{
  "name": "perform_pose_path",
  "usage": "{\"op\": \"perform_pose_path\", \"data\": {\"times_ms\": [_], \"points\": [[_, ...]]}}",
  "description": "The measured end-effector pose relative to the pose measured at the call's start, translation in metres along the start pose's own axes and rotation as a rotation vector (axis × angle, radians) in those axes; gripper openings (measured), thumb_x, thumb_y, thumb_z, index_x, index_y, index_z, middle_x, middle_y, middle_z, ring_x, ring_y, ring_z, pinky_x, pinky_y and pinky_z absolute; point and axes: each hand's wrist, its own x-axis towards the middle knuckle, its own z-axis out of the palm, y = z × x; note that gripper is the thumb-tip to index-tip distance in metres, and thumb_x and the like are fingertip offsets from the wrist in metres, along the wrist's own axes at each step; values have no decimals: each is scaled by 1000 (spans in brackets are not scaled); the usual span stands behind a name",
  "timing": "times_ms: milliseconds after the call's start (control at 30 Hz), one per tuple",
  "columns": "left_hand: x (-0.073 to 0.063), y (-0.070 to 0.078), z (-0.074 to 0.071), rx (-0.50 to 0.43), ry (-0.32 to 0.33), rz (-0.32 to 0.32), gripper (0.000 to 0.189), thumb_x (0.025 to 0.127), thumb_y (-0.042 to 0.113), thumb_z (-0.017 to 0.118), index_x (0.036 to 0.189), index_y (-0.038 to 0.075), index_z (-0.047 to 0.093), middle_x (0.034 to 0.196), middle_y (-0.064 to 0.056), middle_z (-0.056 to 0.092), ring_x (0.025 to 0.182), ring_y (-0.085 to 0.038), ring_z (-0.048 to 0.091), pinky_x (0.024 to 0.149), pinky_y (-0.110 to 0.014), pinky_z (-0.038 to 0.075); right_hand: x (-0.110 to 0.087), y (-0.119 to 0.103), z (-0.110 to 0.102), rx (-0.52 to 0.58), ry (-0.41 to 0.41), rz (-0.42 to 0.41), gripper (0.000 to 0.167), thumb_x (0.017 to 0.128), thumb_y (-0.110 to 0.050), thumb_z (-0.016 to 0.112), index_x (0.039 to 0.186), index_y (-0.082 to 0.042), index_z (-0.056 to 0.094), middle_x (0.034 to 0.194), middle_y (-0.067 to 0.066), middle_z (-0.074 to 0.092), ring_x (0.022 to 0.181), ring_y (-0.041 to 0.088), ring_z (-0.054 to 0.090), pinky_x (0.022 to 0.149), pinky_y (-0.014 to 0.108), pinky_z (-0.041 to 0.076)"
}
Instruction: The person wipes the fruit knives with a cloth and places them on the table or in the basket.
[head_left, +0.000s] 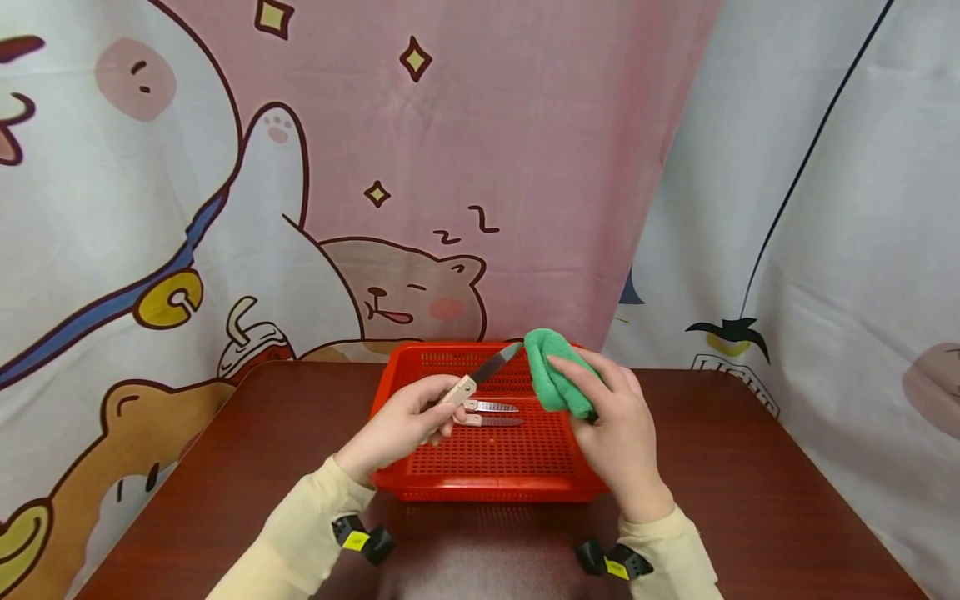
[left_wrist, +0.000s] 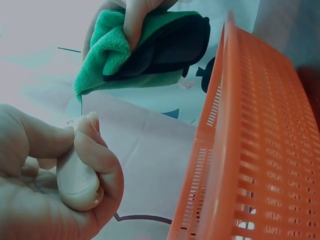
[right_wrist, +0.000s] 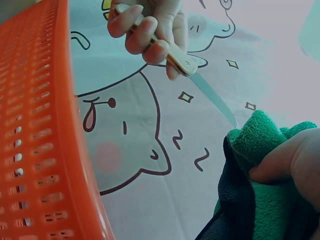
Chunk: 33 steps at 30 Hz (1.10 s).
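My left hand grips a folding knife by its pale handle, the blade pointing up and to the right. In my right hand is a folded green cloth, pinched between thumb and fingers. The right wrist view shows the blade's tip at the cloth's edge; whether they touch I cannot tell. Below the hands, two more pale-handled knives lie in the red plastic basket, their blades pointing right.
The basket stands on a dark brown table. Behind the table hangs a cartoon-printed curtain. The basket's perforated wall rises close beside the left hand's view.
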Motion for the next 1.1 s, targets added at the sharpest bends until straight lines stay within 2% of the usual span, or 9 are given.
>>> {"op": "perform_pose_path", "data": {"times_ms": [367,567,733,900,1100], "points": [[0,-1,-9,-80,7,-4,21,103,6,51,123,2,58,85,-9,58,65,-17,49,54,-24,41,0,-4,-9,32,13,-10,71,66,21,72,123,-22,71,129,8,62,107,35,55,85,48,42],[3,-1,-11,-82,12,-13,21,102,8,53,122,2,58,81,-10,57,64,-17,49,53,-24,41,-2,-8,-8,70,-1,-55,70,67,21,68,123,-22,70,129,9,61,109,34,54,87,46,42],[6,1,-8,-138,-3,-3,23,103,9,53,124,1,59,81,-8,58,65,-16,49,54,-23,39,-3,-14,-3,89,-17,-98,68,68,18,66,123,-23,70,130,9,61,109,33,55,86,43,43],[9,4,-3,-135,-13,16,24,103,10,53,124,2,59,80,-11,57,64,-16,49,53,-22,40,-5,-22,6,118,-38,-150,66,70,16,66,122,-23,71,130,9,61,109,30,57,85,42,44],[9,7,1,-178,-36,21,27,103,6,50,128,-1,56,80,-12,55,63,-15,48,52,-22,39,-7,-29,15,128,-56,-184,67,70,16,69,123,-24,71,131,7,61,107,29,58,84,42,48]]}}
